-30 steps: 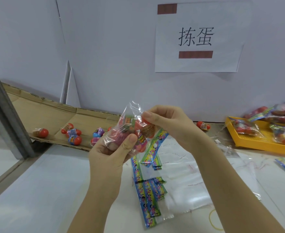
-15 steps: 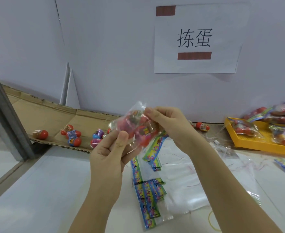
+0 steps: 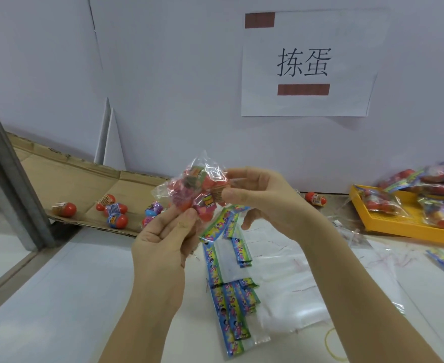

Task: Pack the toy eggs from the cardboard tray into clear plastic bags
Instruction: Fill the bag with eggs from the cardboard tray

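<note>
Since a second earlier the clear plastic bag (image 3: 205, 167) had lifted a little and turned, and my left hand (image 3: 163, 239) had slipped from its front down to its lower corner.

Under everything stretched the white table (image 3: 71, 297). Along its far left lay the brown cardboard tray (image 3: 66, 176), flat and open, with a grey metal post (image 3: 9, 179) slanting before its left end. At far right stood the yellow plastic tray (image 3: 409, 224), heaped with filled bags (image 3: 435, 184). On the wall hung a white paper sign (image 3: 346, 48) with two brown tape strips. Below my hands the stack of empty clear bags (image 3: 231, 305) with bright printed header strips lay fanned across the table.

Above that stack I held the clear plastic bag in the air, packed with red and pink toy eggs (image 3: 189, 186) — left thumb and fingertips pinching its bottom corner, right hand (image 3: 262, 197) curled round its right side, gripping.

Several loose toy eggs (image 3: 117, 221) lay along the cardboard tray's near edge, and a single egg (image 3: 315, 198) lay by the wall beyond my right wrist. A thin yellow rubber band (image 3: 332, 344) lay beside my right forearm.
</note>
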Action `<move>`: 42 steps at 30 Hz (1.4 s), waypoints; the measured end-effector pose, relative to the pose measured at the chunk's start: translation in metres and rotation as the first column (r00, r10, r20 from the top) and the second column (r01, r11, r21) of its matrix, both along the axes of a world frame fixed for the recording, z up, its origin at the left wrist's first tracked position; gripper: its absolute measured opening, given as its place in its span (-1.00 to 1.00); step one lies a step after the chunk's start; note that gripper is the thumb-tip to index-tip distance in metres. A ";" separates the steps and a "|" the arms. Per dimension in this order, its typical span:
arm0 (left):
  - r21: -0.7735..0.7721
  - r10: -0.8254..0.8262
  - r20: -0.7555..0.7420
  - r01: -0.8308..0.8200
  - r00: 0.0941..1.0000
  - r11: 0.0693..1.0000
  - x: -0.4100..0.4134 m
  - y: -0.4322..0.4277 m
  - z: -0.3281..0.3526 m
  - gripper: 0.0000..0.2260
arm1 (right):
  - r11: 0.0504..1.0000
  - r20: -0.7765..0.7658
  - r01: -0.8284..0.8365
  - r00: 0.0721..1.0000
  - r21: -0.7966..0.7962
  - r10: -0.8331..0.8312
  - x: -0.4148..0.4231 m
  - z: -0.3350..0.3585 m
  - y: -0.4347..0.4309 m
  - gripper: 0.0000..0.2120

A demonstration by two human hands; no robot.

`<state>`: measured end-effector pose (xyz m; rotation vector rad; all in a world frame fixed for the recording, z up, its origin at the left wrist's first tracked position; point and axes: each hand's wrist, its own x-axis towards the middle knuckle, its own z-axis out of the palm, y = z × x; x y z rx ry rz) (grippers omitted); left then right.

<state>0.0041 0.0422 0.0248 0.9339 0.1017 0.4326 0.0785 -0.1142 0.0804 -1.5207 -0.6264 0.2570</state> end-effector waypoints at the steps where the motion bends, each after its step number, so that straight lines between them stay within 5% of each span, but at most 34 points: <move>1: -0.004 0.002 -0.004 -0.002 1.000 1.000 0.000 0.001 0.000 -0.76 | 1.000 -0.006 0.001 1.000 -0.007 -0.001 0.000 0.000 -0.002 -0.64; 7: -0.096 -0.084 -0.078 0.077 0.993 0.992 0.000 0.003 0.005 -0.56 | 0.984 0.165 0.166 0.970 0.072 -0.175 -0.001 -0.003 0.007 -0.68; 10: -0.306 -0.279 -0.076 0.244 0.957 0.920 -0.003 0.012 0.007 -0.32 | 0.946 0.655 0.324 0.720 -0.027 -0.228 -0.007 -0.006 0.015 -0.66; 13: -0.422 -0.346 0.066 0.340 0.936 0.840 -0.003 0.014 0.009 -0.17 | 0.940 0.789 0.286 0.613 -0.187 -0.030 -0.010 -0.006 0.022 -0.70; 16: -0.323 -0.226 -0.009 0.211 0.974 0.923 0.002 0.013 0.007 -0.62 | 0.900 0.739 0.268 0.668 -0.344 0.084 -0.010 -0.001 0.020 -0.67; 18: -0.295 -0.216 -0.030 0.198 0.976 0.935 0.004 0.010 0.004 -0.81 | 0.897 0.681 0.321 0.732 -0.304 -0.031 -0.012 -0.001 0.022 -0.72; 20: -0.292 -0.238 0.006 0.230 0.971 0.929 0.005 0.008 0.001 -0.78 | 0.879 0.529 0.421 0.810 -0.223 -0.254 -0.013 -0.003 0.026 -0.59; 23: -0.255 -0.266 0.047 0.269 0.963 0.929 0.006 0.005 -0.001 -0.71 | 0.881 0.073 0.383 0.923 -0.279 -0.378 -0.015 -0.002 0.033 -0.14; 25: -0.219 -0.287 0.047 0.290 0.957 0.932 0.005 0.003 -0.001 -0.74 | 0.934 -0.148 0.270 0.940 -0.235 -0.309 -0.017 -0.002 0.034 -0.23; 28: -0.095 -0.244 0.014 0.244 0.970 0.965 0.004 0.002 -0.004 -0.82 | 0.959 -0.164 0.283 0.944 -0.032 -0.285 -0.019 -0.003 0.036 -0.82; 30: -0.067 -0.218 0.011 0.218 0.976 0.974 0.004 0.003 -0.002 -0.80 | 0.964 -0.134 0.264 0.957 0.023 -0.259 -0.019 0.000 0.033 -0.95; 38: -0.100 -0.138 -0.003 0.137 0.990 0.985 0.001 0.003 0.001 -0.93 | 0.983 -0.065 0.183 0.981 0.008 -0.183 -0.018 0.003 0.027 -0.96; 42: -0.069 -0.169 0.032 0.171 0.985 0.983 0.000 0.004 0.003 -0.79 | 0.980 -0.109 0.193 0.976 0.042 -0.187 -0.016 0.000 0.028 -0.90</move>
